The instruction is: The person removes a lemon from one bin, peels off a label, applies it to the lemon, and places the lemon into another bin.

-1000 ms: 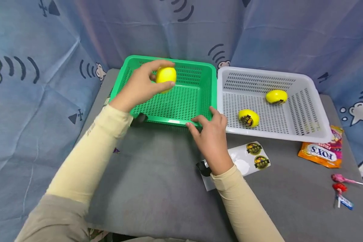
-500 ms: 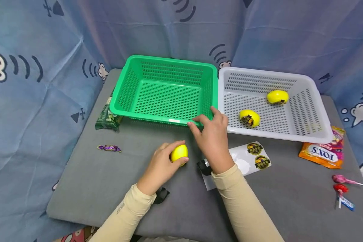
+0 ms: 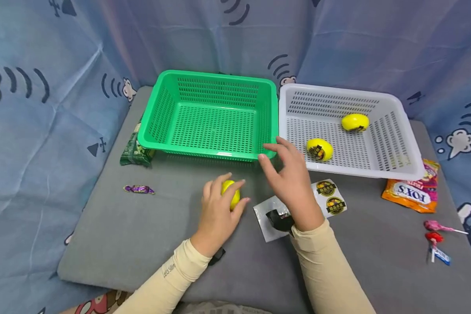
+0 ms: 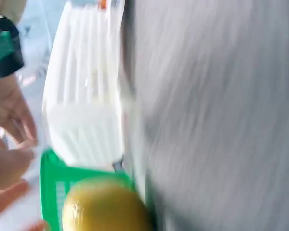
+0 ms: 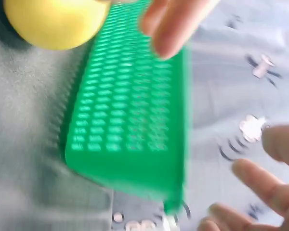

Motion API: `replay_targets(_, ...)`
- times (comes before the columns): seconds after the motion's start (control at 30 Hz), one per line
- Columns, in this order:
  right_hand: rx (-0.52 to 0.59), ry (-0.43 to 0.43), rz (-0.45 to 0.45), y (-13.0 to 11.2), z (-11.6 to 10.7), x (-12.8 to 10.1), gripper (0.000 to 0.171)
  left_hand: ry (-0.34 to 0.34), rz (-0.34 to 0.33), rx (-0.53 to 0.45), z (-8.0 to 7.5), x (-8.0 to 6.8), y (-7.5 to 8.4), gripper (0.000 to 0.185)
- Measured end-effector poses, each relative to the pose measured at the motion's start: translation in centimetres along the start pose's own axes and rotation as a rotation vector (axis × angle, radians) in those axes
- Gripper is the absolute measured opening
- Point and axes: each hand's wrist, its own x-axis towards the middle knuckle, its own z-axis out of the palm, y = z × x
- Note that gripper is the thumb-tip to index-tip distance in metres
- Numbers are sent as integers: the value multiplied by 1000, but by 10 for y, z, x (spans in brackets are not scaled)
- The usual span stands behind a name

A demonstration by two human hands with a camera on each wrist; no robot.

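While L hand [image 3: 218,212] keeps gripping yellow ball [image 3: 231,194] on mat, R hand [image 3: 292,185] lifts off green basket [image 3: 209,152] rim, fingers loose, holding nothing.

A plain yellow ball [image 3: 230,195] is seen under the left hand [image 3: 216,216], against a flat grey table [image 3: 141,226]. The perforated basket [image 3: 209,115] at the back is bright green, the basket [image 3: 349,131] beside it white. Two more yellow balls [image 3: 319,149] are seen in the white one, the nearer marked with a black-and-gold round sticker. The same black-and-gold stickers are repeated on a white sheet [image 3: 329,198]. An orange candy bag [image 3: 410,194] with white lettering, a purple wrapped candy [image 3: 138,189], a dark green packet [image 3: 135,150] and pink and red lollipops [image 3: 435,231] are scattered around. Both sleeves are cream. The backdrop [image 3: 55,65] is blue-grey, printed with cartoon faces and dark curved lines.
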Motion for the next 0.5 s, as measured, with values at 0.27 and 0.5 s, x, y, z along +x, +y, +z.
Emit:
replay_targets(0.27, 45, 162, 176, 35, -44, -58, 31, -255, 159, 10, 26, 1, 36, 33)
replay_targets(0.5, 32, 70, 326, 52, -46, -91, 37, -462, 99, 165, 48, -3, 45, 58)
